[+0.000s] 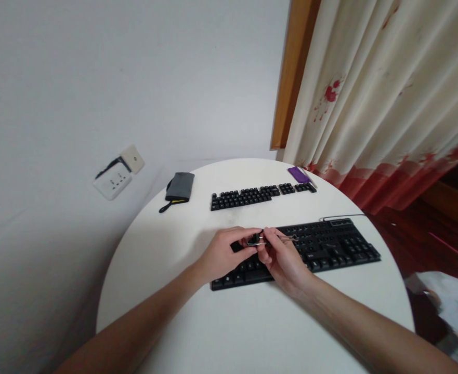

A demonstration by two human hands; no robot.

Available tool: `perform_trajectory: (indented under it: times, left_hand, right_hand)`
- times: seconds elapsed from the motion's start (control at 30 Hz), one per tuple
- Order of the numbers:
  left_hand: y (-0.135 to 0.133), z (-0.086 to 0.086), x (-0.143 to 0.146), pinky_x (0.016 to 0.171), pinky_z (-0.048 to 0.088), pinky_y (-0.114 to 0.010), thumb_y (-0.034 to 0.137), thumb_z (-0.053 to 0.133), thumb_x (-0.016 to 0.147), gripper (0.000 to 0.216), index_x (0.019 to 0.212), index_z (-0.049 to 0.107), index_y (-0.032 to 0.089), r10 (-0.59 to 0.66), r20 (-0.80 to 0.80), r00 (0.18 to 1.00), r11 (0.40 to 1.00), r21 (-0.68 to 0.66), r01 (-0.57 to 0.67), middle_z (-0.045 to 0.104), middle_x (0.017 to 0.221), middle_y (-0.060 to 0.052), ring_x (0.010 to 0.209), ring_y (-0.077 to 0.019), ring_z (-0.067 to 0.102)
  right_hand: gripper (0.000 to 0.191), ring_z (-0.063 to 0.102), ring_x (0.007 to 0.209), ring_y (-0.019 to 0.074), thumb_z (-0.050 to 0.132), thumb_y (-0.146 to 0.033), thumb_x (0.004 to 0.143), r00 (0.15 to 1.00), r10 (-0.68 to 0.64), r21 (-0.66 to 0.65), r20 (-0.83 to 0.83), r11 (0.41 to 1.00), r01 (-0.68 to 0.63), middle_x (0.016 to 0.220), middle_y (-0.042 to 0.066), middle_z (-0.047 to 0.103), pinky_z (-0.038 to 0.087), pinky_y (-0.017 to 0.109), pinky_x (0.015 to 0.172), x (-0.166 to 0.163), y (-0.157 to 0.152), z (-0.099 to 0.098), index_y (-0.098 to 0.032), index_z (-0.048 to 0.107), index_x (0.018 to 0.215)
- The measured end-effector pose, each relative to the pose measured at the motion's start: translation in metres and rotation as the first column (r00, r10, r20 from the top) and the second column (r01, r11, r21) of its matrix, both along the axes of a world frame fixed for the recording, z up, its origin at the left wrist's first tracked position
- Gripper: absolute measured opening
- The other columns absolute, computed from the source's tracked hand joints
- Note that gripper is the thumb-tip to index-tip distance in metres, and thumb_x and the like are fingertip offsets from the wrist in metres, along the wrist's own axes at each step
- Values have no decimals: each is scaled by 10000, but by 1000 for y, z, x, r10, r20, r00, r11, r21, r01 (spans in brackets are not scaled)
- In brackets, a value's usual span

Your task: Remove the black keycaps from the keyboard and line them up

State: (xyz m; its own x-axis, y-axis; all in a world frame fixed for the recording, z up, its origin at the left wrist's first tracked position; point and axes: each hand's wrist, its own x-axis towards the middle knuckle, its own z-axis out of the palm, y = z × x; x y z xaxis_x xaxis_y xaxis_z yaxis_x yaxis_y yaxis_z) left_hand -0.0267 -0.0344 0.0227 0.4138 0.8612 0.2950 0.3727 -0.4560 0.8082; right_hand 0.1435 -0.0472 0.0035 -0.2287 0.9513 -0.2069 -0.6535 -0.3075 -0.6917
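Note:
My left hand point(221, 253) and my right hand point(283, 262) meet above the left half of a black keyboard point(330, 253). Thumb and fingers of my left hand pinch a small black keycap point(254, 239). Thin metal wires, which look like a keycap puller point(263, 243), run beside the keycap into the closed fingers of my right hand. Part of that tool sticks out behind the right fingers. Keys are gone from the keyboard's upper rows, while the lower rows and the number pad still carry theirs. The hands hide part of the keyboard.
Loose black keycaps point(244, 197) lie in ordered rows farther back on the round white table point(143, 291). A grey pouch point(181, 187) is at the back left, a purple cloth-like item point(299, 175) at the back right. The keyboard's cable point(343, 215) runs off the right edge.

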Motion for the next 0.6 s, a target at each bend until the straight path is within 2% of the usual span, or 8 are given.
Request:
perform_trajectory:
  times: [0.13, 0.23, 0.37, 0.43, 0.5, 0.6]
  left_hand:
    - [1, -5, -1, 820, 515, -255, 144, 684, 822, 600, 1386, 532, 281, 29, 5, 1000, 997, -67, -28, 706, 913, 25, 799, -130, 628]
    - [2, -7, -1, 838, 509, -266, 130, 696, 801, 643, 1396, 510, 290, 31, -15, 999, 997, -71, -32, 709, 906, 30, 807, -135, 634]
    - [3, -9, 0, 834, 506, -276, 162, 664, 840, 389, 1218, 649, 255, 32, -6, 999, 995, -90, -32, 722, 952, 0, 839, -150, 645]
    - [5, -10, 0, 854, 506, -284, 171, 637, 865, 260, 1115, 689, 226, 52, 63, 997, 994, -104, -46, 725, 1021, -30, 905, -164, 654]
    - [8, -11, -1, 863, 506, -289, 182, 662, 853, 196, 1043, 707, 202, 84, 155, 984, 994, -85, -71, 707, 1085, -63, 974, -185, 650]
    - [11, -11, -3, 808, 509, -277, 203, 727, 807, 153, 958, 723, 178, 122, 247, 961, 992, -58, -111, 685, 1048, -81, 923, -183, 644]
  right_hand:
    - [319, 473, 484, 46, 814, -386, 760, 1000, -9, -18, -20, 1000, 9, 614, -8, 622, 371, 129, 443, 1, 2, 4, -159, 593, 730]
    - [290, 435, 486, 44, 820, -358, 754, 996, -65, -5, -55, 998, 65, 640, -16, 612, 389, 138, 459, 6, 5, 12, -166, 604, 752]
    - [278, 406, 490, 65, 757, -422, 804, 991, -126, 52, -54, 990, 129, 649, -26, 553, 384, 179, 462, 20, 14, 22, -187, 616, 761]
    - [360, 430, 516, 86, 650, -497, 874, 988, -155, 163, -4, 975, 153, 656, -15, 524, 408, 218, 503, 29, 19, 24, -190, 599, 693]
    - [471, 499, 604, 119, 522, -528, 946, 964, -250, 356, 92, 912, 203, 696, 11, 530, 451, 263, 602, 37, 22, 25, -190, 570, 620]
    - [492, 575, 770, 170, 408, -474, 1009, 850, -446, 652, 280, 738, 173, 804, 50, 585, 464, 317, 743, 45, 23, 23, -195, 599, 651]
